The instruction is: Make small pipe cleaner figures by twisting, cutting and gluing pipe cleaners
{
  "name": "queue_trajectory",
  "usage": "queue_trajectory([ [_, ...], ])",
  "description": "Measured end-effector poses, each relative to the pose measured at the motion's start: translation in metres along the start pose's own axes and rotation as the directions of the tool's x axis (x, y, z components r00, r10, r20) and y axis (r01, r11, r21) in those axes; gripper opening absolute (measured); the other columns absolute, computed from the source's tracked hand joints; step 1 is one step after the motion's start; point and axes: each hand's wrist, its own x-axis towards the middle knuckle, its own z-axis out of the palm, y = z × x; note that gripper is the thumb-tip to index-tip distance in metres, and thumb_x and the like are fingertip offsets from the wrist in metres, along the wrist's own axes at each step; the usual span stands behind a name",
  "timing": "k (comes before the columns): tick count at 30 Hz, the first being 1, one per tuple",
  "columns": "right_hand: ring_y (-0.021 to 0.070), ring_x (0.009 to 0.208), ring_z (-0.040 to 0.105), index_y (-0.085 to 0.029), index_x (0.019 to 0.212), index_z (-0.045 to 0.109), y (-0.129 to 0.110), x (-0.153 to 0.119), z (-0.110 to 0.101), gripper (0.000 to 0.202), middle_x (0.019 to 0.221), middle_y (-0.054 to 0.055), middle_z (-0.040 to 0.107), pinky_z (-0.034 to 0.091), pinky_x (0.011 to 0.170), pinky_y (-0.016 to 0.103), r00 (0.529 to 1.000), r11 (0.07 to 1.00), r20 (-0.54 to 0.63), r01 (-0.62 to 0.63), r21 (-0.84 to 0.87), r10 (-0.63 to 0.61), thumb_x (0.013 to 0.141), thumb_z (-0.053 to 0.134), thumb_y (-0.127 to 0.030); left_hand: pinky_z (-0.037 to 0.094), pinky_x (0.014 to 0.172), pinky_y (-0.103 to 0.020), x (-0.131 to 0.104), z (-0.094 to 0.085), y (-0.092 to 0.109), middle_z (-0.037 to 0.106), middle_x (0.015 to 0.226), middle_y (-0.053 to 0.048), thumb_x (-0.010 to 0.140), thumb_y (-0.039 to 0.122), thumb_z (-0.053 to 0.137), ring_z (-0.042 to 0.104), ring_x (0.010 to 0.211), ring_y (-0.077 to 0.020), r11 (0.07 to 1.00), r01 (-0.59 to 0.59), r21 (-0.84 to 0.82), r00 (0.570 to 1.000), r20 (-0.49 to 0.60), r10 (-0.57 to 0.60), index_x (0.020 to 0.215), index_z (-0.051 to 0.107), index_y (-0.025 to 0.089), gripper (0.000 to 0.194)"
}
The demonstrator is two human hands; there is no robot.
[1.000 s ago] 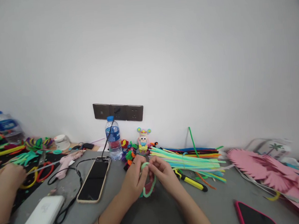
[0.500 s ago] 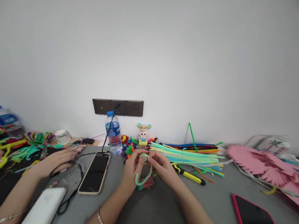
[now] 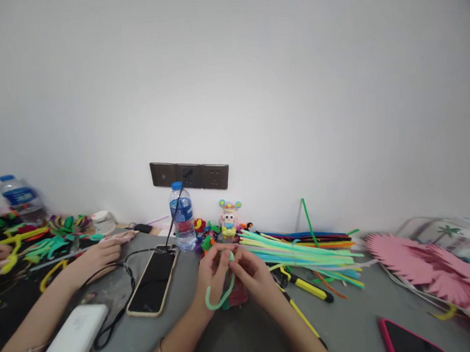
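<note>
A pale green pipe cleaner (image 3: 221, 304) is pinched at its upper end between both my hands, and its free length curves down and hooks to the left. My left hand (image 3: 213, 274) closes thumb and fingers on it. Fingertips of my right hand (image 3: 253, 271) press on the same end, touching the left ones. Just beneath lies a dark red item (image 3: 238, 295), partly hidden by my hands. Behind them stands a small figurine (image 3: 229, 219) with big eyes. To the right is a bundle of pale green and other pipe cleaners (image 3: 292, 250).
A water bottle (image 3: 182, 217), a phone (image 3: 154, 281) and a white power bank (image 3: 69, 343) are on the left. A co-worker's hand (image 3: 98, 260) rests beyond them. Rightward lie a yellow utility knife (image 3: 311, 287), pink cut paper (image 3: 405, 258) and a pink-cased phone (image 3: 411, 340).
The pipe cleaner's hooked end has swung a little left and its curve has shifted. My hands stay together on it. The whole view has moved slightly, so things sit lower and further right.
</note>
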Motion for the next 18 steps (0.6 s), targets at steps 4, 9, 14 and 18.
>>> queue_trajectory([
  [4,0.0105,0.056,0.034,-0.021,0.066,0.044,0.0034,0.0004,-0.0029,0.041,0.062,-0.005,0.037,0.029,0.052,0.024,1.0,0.999,-0.019,0.01,-0.047,-0.011,0.082,0.06,-0.055,0.05,0.09,-0.033,0.0011,-0.0005,-0.0023,0.072,0.103,-0.011,0.088,0.04,0.057,0.066,0.101,-0.024,1.0,-0.022,-0.016,1.0,-0.001,0.022,0.095,0.067,0.015,0.028],
  [9,0.008,0.05,0.034,-0.02,0.076,0.051,0.0005,0.0015,-0.0051,0.038,0.062,-0.006,0.042,0.028,0.046,0.021,0.998,0.997,-0.03,-0.044,0.065,0.046,0.081,0.062,-0.057,0.052,0.088,-0.034,0.0046,-0.0019,-0.0047,0.073,0.098,-0.012,0.086,0.04,0.06,0.067,0.096,-0.024,0.992,-0.122,0.019,0.992,-0.016,0.123,0.089,0.07,0.014,0.028],
  [14,0.0057,0.041,0.038,-0.021,0.075,0.049,-0.0024,0.0011,-0.0027,0.039,0.056,-0.008,0.044,0.032,0.039,0.018,0.995,0.983,-0.044,-0.085,0.161,0.093,0.078,0.066,-0.056,0.051,0.09,-0.034,0.0047,-0.0038,-0.0059,0.073,0.1,-0.012,0.087,0.036,0.059,0.067,0.099,-0.0243,0.985,-0.161,0.061,0.987,0.023,0.16,0.088,0.072,0.014,0.025],
  [18,0.0091,0.039,0.053,-0.021,0.075,0.046,0.0013,0.0007,-0.0025,0.041,0.053,-0.006,0.054,0.039,0.04,0.019,0.99,0.967,0.009,-0.138,0.217,0.139,0.076,0.068,-0.056,0.05,0.093,-0.034,0.0044,-0.0046,-0.0068,0.073,0.102,-0.013,0.087,0.036,0.06,0.066,0.102,-0.0249,0.991,-0.126,0.034,0.992,0.021,0.126,0.087,0.073,0.015,0.025],
])
